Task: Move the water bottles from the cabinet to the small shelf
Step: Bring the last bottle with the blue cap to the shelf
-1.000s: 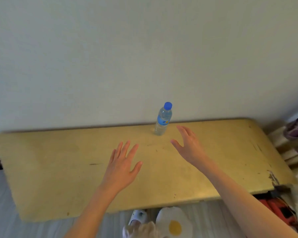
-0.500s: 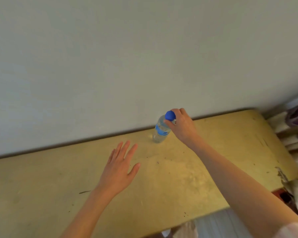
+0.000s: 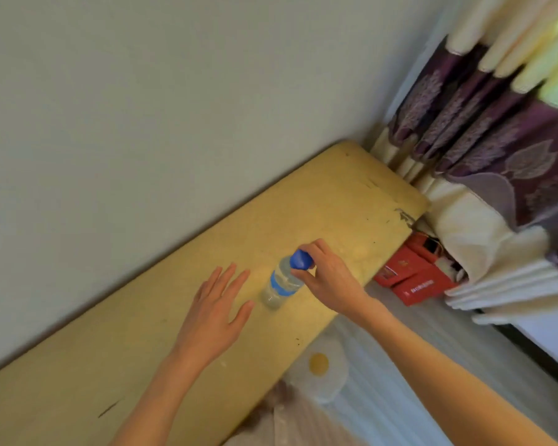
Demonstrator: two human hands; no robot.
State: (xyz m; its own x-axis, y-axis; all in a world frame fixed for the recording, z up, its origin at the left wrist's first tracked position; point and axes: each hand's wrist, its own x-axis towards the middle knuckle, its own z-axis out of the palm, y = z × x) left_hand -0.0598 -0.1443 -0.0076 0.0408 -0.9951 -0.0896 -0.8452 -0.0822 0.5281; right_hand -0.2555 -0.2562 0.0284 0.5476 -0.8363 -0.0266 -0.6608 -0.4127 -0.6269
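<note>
Yellow top (image 3: 335, 201) — right hand (image 3: 331, 278) pinches bottle (image 3: 282, 283) neck.

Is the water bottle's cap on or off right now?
On: the blue cap sits atop the water bottle, with the right hand pinching there.

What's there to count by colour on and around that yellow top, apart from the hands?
Blue: 1, the cap of the water bottle in the right hand.
Red: 1 heap of boxes; number unclear.
White with yellow centre: 1 egg-shaped slipper.
Purple and cream: 1 curtain.
Total: 4.
</note>
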